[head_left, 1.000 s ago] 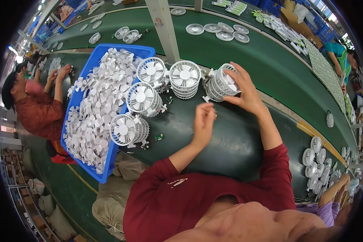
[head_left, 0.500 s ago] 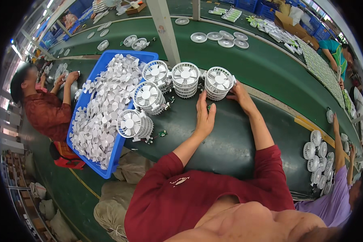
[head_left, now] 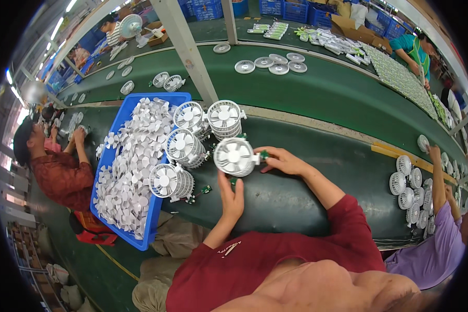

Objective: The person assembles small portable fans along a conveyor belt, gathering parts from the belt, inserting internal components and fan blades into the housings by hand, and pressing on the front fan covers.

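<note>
Between my two hands is a round white fan housing stack (head_left: pixel 236 157) with a white blade wheel on top; how deep it goes cannot be seen. My left hand (head_left: pixel 231 202) cups its near side, thumb raised. At the right side, the fingers of my right hand (head_left: pixel 286 162) close on it beside a small green circuit board (head_left: pixel 264 155). Just beyond stands another stack of fan housings (head_left: pixel 225 115). More stacks, including a left-hand stack (head_left: pixel 184 147) and a near stack (head_left: pixel 169 181), line the tray's side, with small circuit boards (head_left: pixel 206 189) dangling from them.
A blue tray (head_left: pixel 150 229) heaped with loose white fan blades (head_left: pixel 132 166) is at left. A metal post (head_left: pixel 190 57) rises behind the stacks. Beyond runs a green belt (head_left: pixel 327 88) with round grilles (head_left: pixel 278 68). Co-workers sit left and right; fan housings (head_left: pixel 406 182) lie near the right one.
My hands have brought the right-hand fan housing stack left and nearer, in front of the other stacks. The whole view has also shifted a little.
</note>
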`<state>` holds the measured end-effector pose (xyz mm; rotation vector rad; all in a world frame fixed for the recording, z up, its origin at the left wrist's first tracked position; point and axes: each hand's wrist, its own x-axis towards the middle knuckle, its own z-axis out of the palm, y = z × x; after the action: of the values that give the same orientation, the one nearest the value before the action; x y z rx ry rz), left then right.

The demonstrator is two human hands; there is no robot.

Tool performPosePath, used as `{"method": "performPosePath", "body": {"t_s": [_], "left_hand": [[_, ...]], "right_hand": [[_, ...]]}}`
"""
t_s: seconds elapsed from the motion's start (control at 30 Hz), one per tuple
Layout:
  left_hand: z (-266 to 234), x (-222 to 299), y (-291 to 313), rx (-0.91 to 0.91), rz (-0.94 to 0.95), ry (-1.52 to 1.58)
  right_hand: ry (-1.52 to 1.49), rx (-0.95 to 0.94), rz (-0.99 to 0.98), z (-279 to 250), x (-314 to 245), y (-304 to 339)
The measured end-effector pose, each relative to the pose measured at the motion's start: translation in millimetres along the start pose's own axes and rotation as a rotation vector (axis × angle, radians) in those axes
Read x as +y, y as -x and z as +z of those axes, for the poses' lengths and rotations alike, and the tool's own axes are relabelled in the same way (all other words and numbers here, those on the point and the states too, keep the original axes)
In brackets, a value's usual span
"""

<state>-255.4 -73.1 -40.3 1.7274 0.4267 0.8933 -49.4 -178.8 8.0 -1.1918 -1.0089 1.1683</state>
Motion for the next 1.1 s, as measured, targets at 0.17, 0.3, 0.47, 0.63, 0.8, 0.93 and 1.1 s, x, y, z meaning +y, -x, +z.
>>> {"method": "performPosePath", "body": {"t_s": [0.17,0.3,0.47,0.63,0.8,0.93,1.1], "left_hand": [[-13.9,-0.6,-10.8,0.159,-0.049,-0.06],[-17.8,11.1,-8.0,0.143,-0.002,-0.181],[-22.9,39.2,32.6,0.184,0.069,-0.488],[5.6,42.6,17.4,-0.174,0.117,-0.27],[81.7,42.9,-44.3,-0.406,0.088,-0.184],[130.5,28.2,-69.3,-0.462,0.214,-0.206],[127.5,25.3,-74.0,-0.463,0.138,-0.088]], "right_hand": [[0.063,-0.162,0.06,4.2,-6.4,-40.1],[0.156,-0.272,-0.003,-21.0,-20.3,-51.3],[0.283,0.19,-0.03,-110.0,-58.1,-51.4],[1.036,0.805,-0.3,-272.7,-50.0,-81.9],[1.334,0.921,0.151,-329.7,-46.2,-150.2],[1.253,0.901,0.479,-354.0,-57.1,-163.9],[1.417,0.881,0.338,-359.1,-32.7,-149.3]]}}
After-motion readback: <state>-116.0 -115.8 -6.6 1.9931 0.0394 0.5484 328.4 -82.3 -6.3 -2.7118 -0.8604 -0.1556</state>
